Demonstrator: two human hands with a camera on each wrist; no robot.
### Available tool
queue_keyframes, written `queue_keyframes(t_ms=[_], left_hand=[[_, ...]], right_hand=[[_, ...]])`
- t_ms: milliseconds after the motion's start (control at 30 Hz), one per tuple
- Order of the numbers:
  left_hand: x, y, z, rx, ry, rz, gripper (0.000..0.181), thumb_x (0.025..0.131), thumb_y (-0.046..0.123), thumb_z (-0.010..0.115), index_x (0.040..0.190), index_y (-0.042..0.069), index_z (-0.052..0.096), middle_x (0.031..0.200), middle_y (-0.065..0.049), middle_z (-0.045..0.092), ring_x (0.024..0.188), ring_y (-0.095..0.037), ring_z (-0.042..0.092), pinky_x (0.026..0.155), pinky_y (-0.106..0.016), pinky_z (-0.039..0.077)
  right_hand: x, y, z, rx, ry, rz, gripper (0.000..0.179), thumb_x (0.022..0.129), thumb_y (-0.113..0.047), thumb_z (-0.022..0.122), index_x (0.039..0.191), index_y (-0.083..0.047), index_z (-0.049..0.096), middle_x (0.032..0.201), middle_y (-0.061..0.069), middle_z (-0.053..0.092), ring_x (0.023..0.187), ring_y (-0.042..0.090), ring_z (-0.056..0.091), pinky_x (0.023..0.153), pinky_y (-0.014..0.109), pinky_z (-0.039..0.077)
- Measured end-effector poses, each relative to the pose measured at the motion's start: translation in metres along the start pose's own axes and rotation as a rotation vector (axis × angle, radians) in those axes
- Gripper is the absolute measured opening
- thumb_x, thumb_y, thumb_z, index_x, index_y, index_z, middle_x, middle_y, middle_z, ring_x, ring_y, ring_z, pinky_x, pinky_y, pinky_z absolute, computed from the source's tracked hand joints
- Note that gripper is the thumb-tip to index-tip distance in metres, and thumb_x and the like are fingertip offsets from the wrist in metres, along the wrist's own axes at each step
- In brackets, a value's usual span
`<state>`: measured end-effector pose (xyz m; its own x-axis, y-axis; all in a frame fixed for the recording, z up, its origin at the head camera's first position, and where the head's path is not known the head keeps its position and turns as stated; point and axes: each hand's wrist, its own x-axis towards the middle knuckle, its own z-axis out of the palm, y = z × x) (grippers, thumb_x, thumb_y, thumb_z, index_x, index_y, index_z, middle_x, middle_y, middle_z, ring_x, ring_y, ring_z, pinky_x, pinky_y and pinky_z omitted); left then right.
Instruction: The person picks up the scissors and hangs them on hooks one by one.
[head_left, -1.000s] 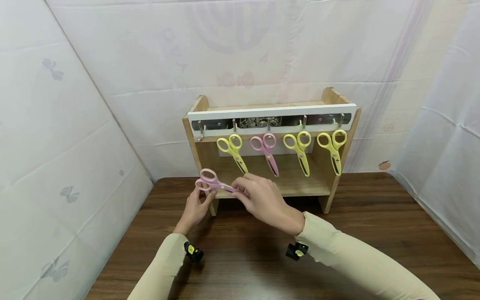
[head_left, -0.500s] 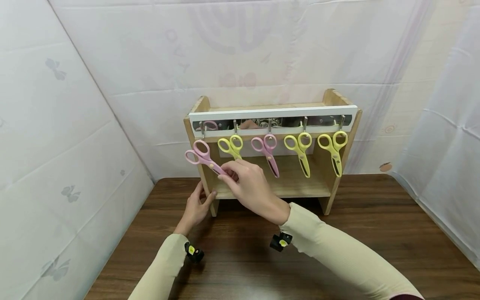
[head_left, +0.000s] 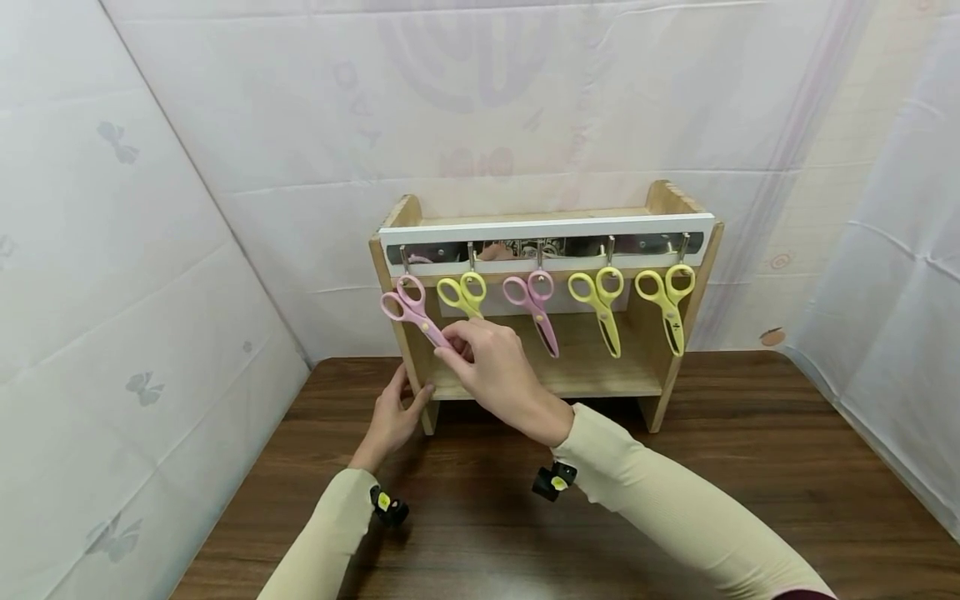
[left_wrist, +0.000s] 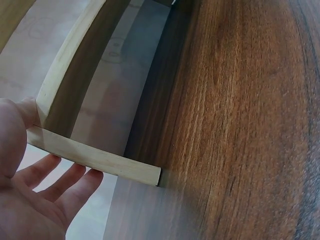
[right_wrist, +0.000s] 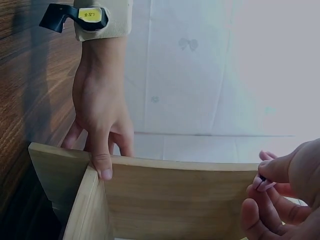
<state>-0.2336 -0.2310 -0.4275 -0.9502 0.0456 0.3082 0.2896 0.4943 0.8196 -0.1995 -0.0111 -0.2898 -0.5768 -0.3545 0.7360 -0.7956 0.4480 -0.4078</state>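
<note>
My right hand (head_left: 495,371) pinches a pair of pink scissors (head_left: 412,308) by the blades, handles up and to the left. One finger loop overlaps the leftmost hook (head_left: 404,254) of the rack in the head view. In the right wrist view only a bit of the pink scissors (right_wrist: 263,182) shows between the fingers. My left hand (head_left: 392,421) grips the lower left side of a wooden shelf (head_left: 547,387), thumb on the front edge, fingers along the outer face of its side panel (left_wrist: 100,157).
On the rack's other hooks hang yellow scissors (head_left: 467,293), pink scissors (head_left: 536,304) and two more yellow pairs, one being the far-right yellow scissors (head_left: 667,300). The shelf stands on a dark wooden table (head_left: 480,517) with white sheeting (head_left: 510,100) behind it.
My right hand has lifted the pink scissors up and left to the leftmost hook, then shifted them slightly right. My left hand has stayed on the shelf's side.
</note>
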Motion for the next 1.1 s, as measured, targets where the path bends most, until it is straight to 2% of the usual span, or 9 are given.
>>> queue_keyframes(t_ms=[167,433,733,900,1100], left_hand=[[0.000,-0.001,0.000,0.009,0.001,-0.007,0.058,0.104,0.022,0.064,0.156,0.014,0.039,0.143,-0.020,0.056,0.126,-0.041,0.058,0.100,-0.059,0.051],[0.000,-0.001,0.000,0.019,-0.004,-0.010,0.058,0.104,0.026,0.064,0.156,0.015,0.039,0.141,-0.018,0.058,0.124,-0.041,0.059,0.096,-0.057,0.054],[0.001,-0.002,0.000,0.015,0.007,0.002,0.057,0.104,0.023,0.065,0.155,0.014,0.040,0.141,-0.019,0.058,0.122,-0.041,0.061,0.097,-0.056,0.054],[0.001,-0.003,0.000,0.011,0.005,-0.009,0.058,0.104,0.022,0.064,0.156,0.014,0.039,0.142,-0.018,0.057,0.123,-0.041,0.060,0.098,-0.057,0.053],[0.002,-0.004,0.001,0.002,-0.001,-0.012,0.058,0.105,0.022,0.064,0.156,0.014,0.039,0.143,-0.019,0.056,0.124,-0.042,0.059,0.100,-0.058,0.051]], right_hand=[[-0.001,-0.001,0.002,-0.001,-0.008,0.026,0.007,0.093,-0.013,0.079,0.098,-0.009,0.076,0.078,-0.004,0.066,0.068,0.006,0.058,0.061,0.021,0.048],[-0.006,0.000,0.008,-0.049,0.005,0.042,0.006,0.096,-0.014,0.075,0.098,-0.009,0.073,0.081,-0.001,0.062,0.067,0.017,0.059,0.059,0.025,0.046],[-0.006,0.000,0.010,-0.057,0.032,0.047,0.007,0.095,-0.015,0.077,0.093,-0.010,0.072,0.078,-0.002,0.062,0.065,0.013,0.057,0.057,0.025,0.045],[-0.006,0.001,0.012,-0.055,0.036,0.055,0.007,0.095,-0.014,0.076,0.091,-0.009,0.071,0.078,-0.001,0.062,0.066,0.017,0.060,0.057,0.026,0.046],[-0.008,0.001,0.017,-0.034,0.063,0.071,0.007,0.095,-0.012,0.076,0.089,-0.010,0.072,0.076,-0.002,0.063,0.065,0.016,0.061,0.058,0.026,0.046]])
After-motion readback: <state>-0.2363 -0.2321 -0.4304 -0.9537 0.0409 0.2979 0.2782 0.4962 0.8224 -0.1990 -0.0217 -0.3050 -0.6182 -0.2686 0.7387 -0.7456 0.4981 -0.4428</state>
